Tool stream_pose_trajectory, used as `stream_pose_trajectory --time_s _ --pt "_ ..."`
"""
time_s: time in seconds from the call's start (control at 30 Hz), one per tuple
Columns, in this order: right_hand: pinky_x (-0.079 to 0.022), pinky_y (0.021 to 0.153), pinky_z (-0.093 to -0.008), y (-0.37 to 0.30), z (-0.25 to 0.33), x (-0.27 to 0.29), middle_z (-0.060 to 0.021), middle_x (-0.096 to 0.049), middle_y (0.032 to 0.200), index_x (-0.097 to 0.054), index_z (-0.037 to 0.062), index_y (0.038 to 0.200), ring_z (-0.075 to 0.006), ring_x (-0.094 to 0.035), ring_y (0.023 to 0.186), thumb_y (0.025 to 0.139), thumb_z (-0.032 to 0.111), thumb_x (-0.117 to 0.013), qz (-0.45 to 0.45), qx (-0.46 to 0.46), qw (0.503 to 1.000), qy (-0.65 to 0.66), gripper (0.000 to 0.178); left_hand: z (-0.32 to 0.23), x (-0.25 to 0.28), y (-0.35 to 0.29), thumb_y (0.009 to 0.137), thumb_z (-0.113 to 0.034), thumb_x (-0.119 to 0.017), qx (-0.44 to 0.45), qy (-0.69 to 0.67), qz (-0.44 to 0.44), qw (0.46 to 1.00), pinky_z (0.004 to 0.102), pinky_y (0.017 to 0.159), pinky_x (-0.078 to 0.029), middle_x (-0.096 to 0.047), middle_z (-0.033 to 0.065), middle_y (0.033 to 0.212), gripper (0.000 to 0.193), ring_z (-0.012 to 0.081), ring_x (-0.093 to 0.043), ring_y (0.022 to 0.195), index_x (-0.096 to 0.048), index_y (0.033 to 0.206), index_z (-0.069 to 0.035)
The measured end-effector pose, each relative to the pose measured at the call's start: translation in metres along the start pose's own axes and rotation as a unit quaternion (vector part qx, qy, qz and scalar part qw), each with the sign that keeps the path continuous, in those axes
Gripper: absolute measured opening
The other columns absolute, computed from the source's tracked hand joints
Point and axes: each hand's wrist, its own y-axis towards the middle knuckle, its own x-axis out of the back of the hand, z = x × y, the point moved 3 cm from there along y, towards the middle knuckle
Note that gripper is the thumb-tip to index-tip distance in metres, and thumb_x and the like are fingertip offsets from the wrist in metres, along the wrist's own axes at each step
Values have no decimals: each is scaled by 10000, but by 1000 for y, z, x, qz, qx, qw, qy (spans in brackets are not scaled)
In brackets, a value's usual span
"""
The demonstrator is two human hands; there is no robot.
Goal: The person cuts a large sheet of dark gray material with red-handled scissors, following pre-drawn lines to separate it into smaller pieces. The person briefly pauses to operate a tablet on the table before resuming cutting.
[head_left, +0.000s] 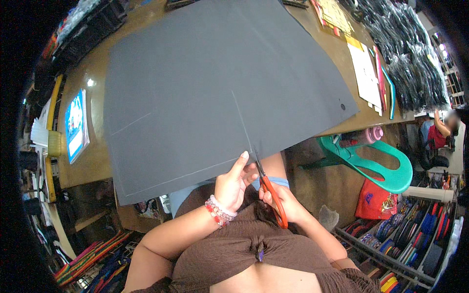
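Note:
A large dark grey sheet (195, 88) covers most of the table, its near edge hanging toward me. Pale chalk-like lines run across it: one along the near edge, one going up from where the scissors are, and a short one at the left. My right hand (284, 199) grips a pair of scissors (274, 198) with red-orange handles, the blades at the sheet's near edge by the upright line. Just left of the blades, my left hand (235, 183) pinches the sheet's edge, thumb on top. Beaded bracelets circle my left wrist.
On the table's left lies a blue-and-white booklet (75, 126). White and yellow card pieces (364, 73) sit at the right, beside plastic-wrapped bundles (408, 53). A green plastic stool (381, 166) stands right of me, near a red bag (373, 201). Another person (437, 132) is at the far right.

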Motion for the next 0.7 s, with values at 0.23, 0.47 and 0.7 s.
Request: stream_pose_trajectory --time_s 0.23,0.47,0.7 --pt "-394 528 -296 1 -5 -2 -61 -465 577 -513 -19 789 -118 -435 561 819 263 -543 -38 -72 997 -3 286 -2 2 -3 804 -188 -611 -17 -14 13 1000 240 650 -504 -567 21 829 168 116 -570 786 -561 897 -57" --pt "-377 490 -286 -2 -1 -3 -46 -439 540 -491 -7 722 -93 -429 532 821 315 -548 -52 -82 995 -19 341 -3 2 -5 809 -193 -604 -12 -9 20 1000 244 648 -505 -565 24 851 188 117 -568 801 -566 918 -45" --pt "-370 457 -299 -5 -10 -4 -61 -422 501 -473 -4 685 -104 -429 480 828 334 -544 -74 -111 990 -35 375 -4 0 -6 816 -201 -595 -7 10 9 1000 257 655 -511 -562 33 859 209 125 -565 816 -567 938 -34"
